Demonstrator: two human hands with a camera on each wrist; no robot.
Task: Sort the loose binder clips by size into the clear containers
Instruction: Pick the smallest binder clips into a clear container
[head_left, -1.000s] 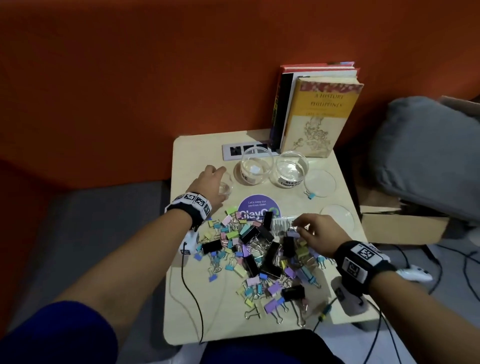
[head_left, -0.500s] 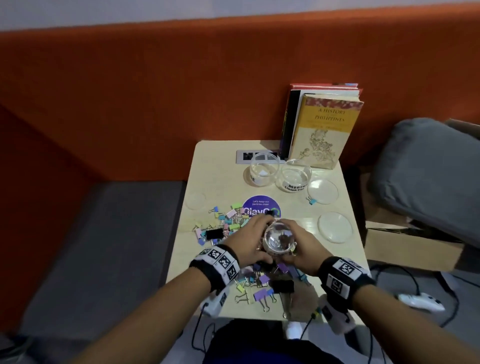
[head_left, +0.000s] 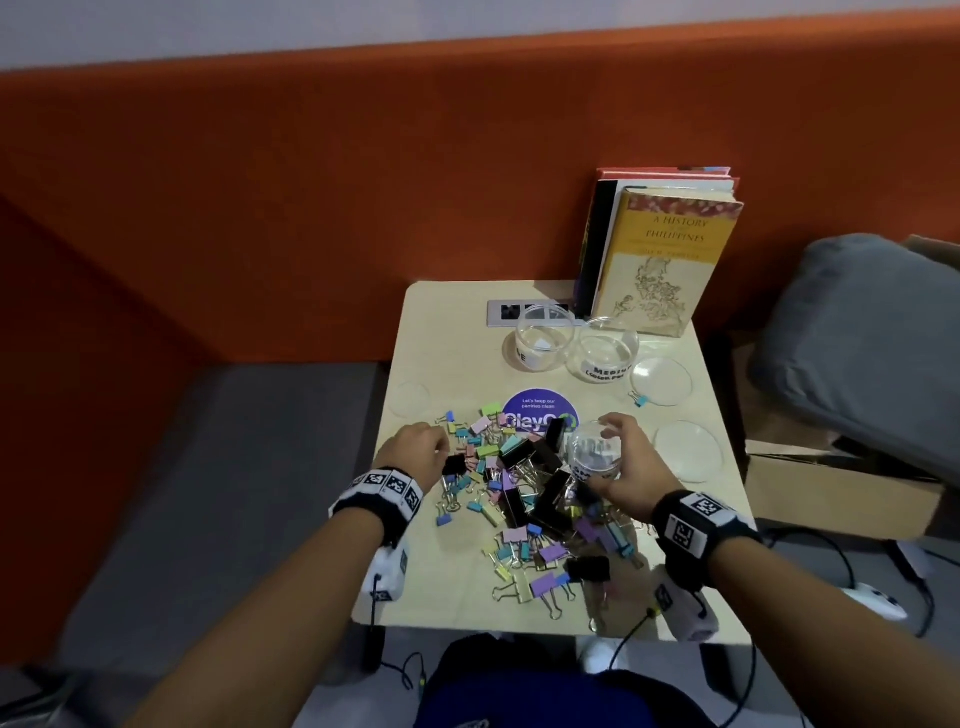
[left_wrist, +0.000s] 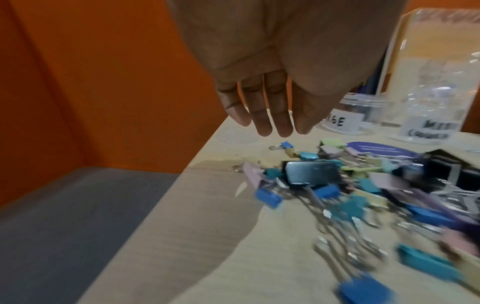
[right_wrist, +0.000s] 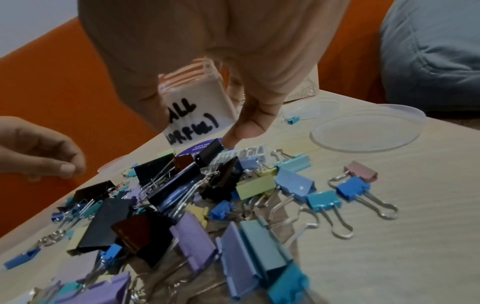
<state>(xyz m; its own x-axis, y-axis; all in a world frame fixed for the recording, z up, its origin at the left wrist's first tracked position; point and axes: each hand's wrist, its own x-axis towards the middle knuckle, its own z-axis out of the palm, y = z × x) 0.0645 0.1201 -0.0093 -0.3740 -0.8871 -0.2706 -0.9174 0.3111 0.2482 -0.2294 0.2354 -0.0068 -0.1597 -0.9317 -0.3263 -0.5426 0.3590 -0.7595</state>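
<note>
Binder clips (head_left: 519, 488) in black, blue, purple, yellow and pink lie heaped on the pale bench (head_left: 452, 587), spread between the person's two hands. The right hand (head_left: 623, 467) grips a small clear container (head_left: 595, 454), thumb and fingers curled round its wall, holding it tilted above the right edge of the heap; its label shows the letters "ALL". The left hand (head_left: 415, 449) hovers over the left edge of the pile, fingers straight, close together and holding nothing. Beyond both hands stand two more clear containers (head_left: 540, 343) with handwritten labels, in front of upright books (head_left: 660, 254). Two clear lids (head_left: 688, 449) lie to the right of the right hand.
</note>
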